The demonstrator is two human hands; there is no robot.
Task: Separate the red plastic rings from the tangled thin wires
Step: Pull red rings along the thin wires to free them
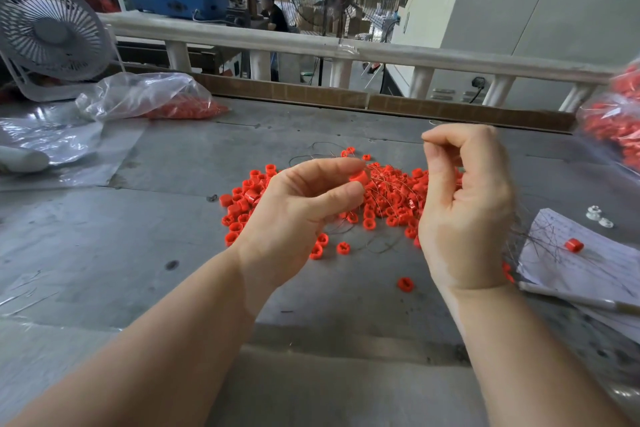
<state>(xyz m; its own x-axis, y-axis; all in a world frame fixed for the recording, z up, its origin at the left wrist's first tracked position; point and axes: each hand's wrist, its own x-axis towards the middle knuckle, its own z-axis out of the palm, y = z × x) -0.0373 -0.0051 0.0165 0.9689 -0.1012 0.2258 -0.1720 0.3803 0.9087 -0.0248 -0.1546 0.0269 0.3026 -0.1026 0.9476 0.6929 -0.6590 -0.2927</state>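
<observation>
A heap of small red plastic rings (391, 199) lies mid-table, with thin dark wires (382, 180) tangled through its far part. My left hand (304, 208) hovers over the heap's left side and pinches one red ring (358, 177) between thumb and forefinger. My right hand (464, 204) is raised over the heap's right side, fingers curled, thumb and forefinger pinched together on what looks like a thin wire. Loose rings (405, 284) lie scattered nearer to me.
Paper sheets (588, 267) at the right carry loose wires and one red ring (574, 245). Clear bags of red rings lie at the far left (166, 100) and far right (616, 125). A white fan (48, 35) stands far left. A railing (311, 45) borders the table's back.
</observation>
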